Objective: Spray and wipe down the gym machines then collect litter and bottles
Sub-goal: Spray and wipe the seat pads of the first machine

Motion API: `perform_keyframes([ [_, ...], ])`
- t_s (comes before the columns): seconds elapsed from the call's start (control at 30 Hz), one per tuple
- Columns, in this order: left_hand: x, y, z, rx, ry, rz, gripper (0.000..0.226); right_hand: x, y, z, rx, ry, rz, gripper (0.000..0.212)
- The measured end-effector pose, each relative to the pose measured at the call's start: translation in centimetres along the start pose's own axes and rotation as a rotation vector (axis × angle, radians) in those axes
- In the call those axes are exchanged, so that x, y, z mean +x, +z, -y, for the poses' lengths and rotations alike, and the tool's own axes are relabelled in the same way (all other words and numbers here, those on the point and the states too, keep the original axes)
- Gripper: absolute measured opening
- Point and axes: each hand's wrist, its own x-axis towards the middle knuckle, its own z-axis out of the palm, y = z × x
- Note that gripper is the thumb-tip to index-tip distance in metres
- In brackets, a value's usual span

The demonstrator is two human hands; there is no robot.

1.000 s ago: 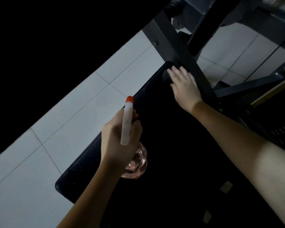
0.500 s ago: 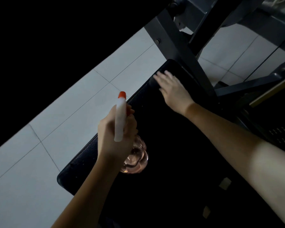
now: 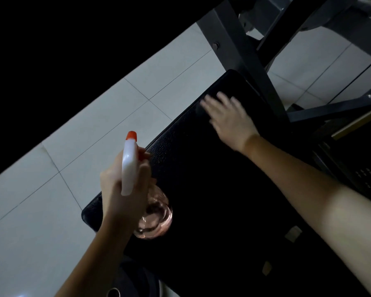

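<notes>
A black padded bench (image 3: 201,189) of a gym machine runs diagonally through the view. My left hand (image 3: 116,189) grips a spray bottle (image 3: 129,166) with a white head, an orange nozzle and a clear pinkish body, held over the pad's near left edge with the nozzle pointing away from me. My right hand (image 3: 229,123) lies flat on the far end of the pad, fingers spread and blurred by motion. Whether a dark cloth lies under that hand I cannot tell.
Grey steel frame bars (image 3: 240,52) cross just beyond the pad's far end. A perforated dark metal panel (image 3: 368,174) sits at the right. Pale floor tiles (image 3: 73,146) lie left of the bench, with deep shadow beyond. A dark round object (image 3: 133,279) sits below the pad.
My right hand has slid across the far end of the pad, from beside the frame bar toward its left edge and back toward me. The spray bottle shifted slightly left.
</notes>
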Motion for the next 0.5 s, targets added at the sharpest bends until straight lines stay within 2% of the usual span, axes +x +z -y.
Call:
perform_keyframes([
  [0.07,-0.2,0.0,0.1,0.006,0.035,-0.021,0.016,2.2,-0.3,1.0,0.136,0.244,-0.052,0.052],
  [0.1,-0.3,0.1,0.1,0.025,0.06,-0.023,0.019,2.6,-0.2,2.8,0.223,0.314,-0.088,0.052],
  [0.13,-0.4,0.1,0.1,0.042,0.074,-0.028,0.021,2.2,0.2,4.8,0.274,0.302,-0.118,0.051],
  [0.23,-0.3,0.1,0.2,0.04,0.045,-0.035,0.019,-1.8,1.7,8.6,0.263,-0.034,-0.122,0.052],
  [0.3,-0.3,0.0,0.2,0.025,0.024,-0.027,0.021,-3.9,1.7,7.3,0.183,-0.21,-0.06,0.054],
  [0.37,-0.3,-0.1,0.2,0.012,0.021,-0.023,0.029,-3.7,1.2,4.6,0.044,-0.302,-0.045,0.055],
  [0.4,-0.4,-0.2,0.4,0.008,0.017,-0.026,0.036,-2.9,0.9,3.7,-0.013,-0.283,-0.024,0.054],
  [0.43,-0.4,-0.3,0.5,-0.004,0.004,-0.025,0.037,-1.7,0.7,3.2,-0.028,-0.188,0.01,0.053],
  [0.5,-0.5,-0.2,0.4,-0.05,-0.043,-0.04,0.022,0.5,0.1,4.2,0.129,0.09,-0.024,0.053],
])
